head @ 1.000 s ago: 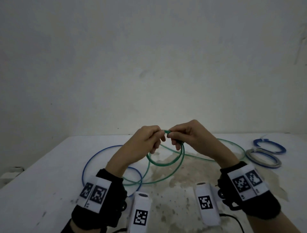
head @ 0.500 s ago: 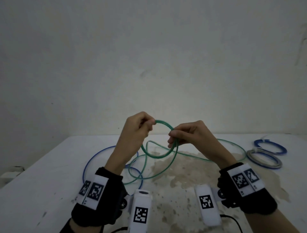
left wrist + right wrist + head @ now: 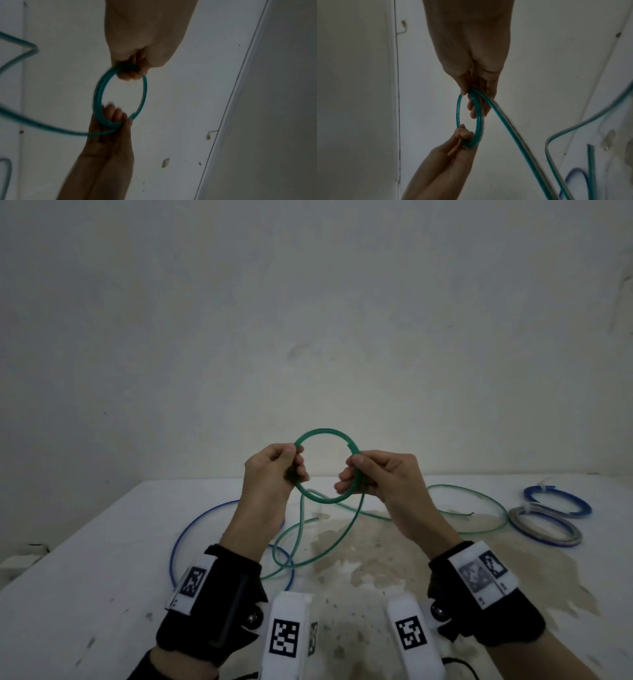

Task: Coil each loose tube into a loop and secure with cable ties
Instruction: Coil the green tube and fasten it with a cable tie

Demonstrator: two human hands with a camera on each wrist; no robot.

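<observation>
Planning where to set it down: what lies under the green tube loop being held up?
Under the green tube loop: its own slack, stained white table. Both hands hide parts of it.

My hands (image 3: 329,474) hold the tube loop (image 3: 325,433) above the counter (image 3: 85,577); loose tube (image 3: 191,529) left, two tied coils (image 3: 548,518) right.

1. The place looked like a bare workroom: a plain, scuffed pale wall (image 3: 308,337) rose behind.
2. A stained white surface (image 3: 102,577) stood against it.
3. Coiled tubes (image 3: 548,518) lay there, suggesting bench work rather than a home.
</observation>
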